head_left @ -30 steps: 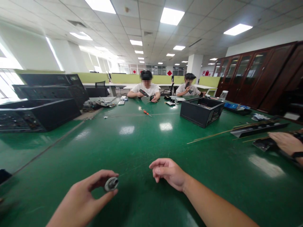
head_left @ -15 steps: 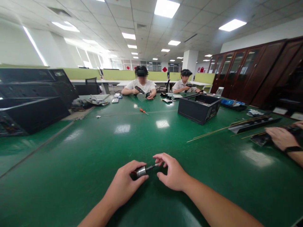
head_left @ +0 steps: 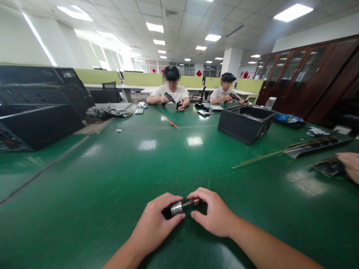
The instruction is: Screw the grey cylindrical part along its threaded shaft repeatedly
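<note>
Low over the green table, my left hand [head_left: 157,220] curls around a short silver and black metal cylinder [head_left: 177,208]. A thin dark shaft [head_left: 188,203], ringed like a spring, points right from the cylinder. The cylinder's rear end is hidden in my left palm. My right hand [head_left: 214,213] is at the shaft's tip, its bent fingers just behind the tip. Its thumb stays apart from the fingers, below the shaft. Whether the right fingertips touch the shaft I cannot tell.
A black computer case [head_left: 244,125] stands ahead right; more dark cases [head_left: 39,112] are at left. An orange screwdriver [head_left: 175,125] lies mid-table. Thin rods [head_left: 269,152] lie near a co-worker's hand [head_left: 349,164]. Two people with power drills [head_left: 169,98] sit opposite.
My right hand has come closer to my left, its fingers now around the shaft's tip. The view has tilted down and turned slightly left. The co-worker's hand has moved toward the right edge.
</note>
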The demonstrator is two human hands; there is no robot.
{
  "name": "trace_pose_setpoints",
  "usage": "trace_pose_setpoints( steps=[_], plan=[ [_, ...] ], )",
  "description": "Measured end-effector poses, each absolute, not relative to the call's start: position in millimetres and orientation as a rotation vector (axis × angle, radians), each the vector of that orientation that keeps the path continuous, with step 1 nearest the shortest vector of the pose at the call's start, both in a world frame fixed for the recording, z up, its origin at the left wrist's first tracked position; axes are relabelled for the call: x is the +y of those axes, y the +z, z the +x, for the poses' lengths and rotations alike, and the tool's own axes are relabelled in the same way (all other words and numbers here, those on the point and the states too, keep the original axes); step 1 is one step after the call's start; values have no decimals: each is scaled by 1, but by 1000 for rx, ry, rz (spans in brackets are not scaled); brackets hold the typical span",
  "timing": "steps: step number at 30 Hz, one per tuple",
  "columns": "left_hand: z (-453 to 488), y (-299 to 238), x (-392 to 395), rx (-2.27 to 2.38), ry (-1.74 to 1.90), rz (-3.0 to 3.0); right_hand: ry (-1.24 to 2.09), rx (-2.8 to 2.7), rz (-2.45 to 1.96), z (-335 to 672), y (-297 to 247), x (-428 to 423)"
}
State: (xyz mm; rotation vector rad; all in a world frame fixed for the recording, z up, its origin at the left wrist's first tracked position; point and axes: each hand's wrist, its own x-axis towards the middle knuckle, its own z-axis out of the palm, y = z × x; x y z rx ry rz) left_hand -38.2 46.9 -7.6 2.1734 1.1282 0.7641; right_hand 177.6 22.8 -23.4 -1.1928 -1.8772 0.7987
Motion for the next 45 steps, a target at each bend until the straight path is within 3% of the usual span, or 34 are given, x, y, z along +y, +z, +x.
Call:
trace_pose_setpoints(
  steps=[45],
  plan=[
    [-33,-10,42,1170,786,2182,799,-1917,-1251,176,-15,21]
  ],
)
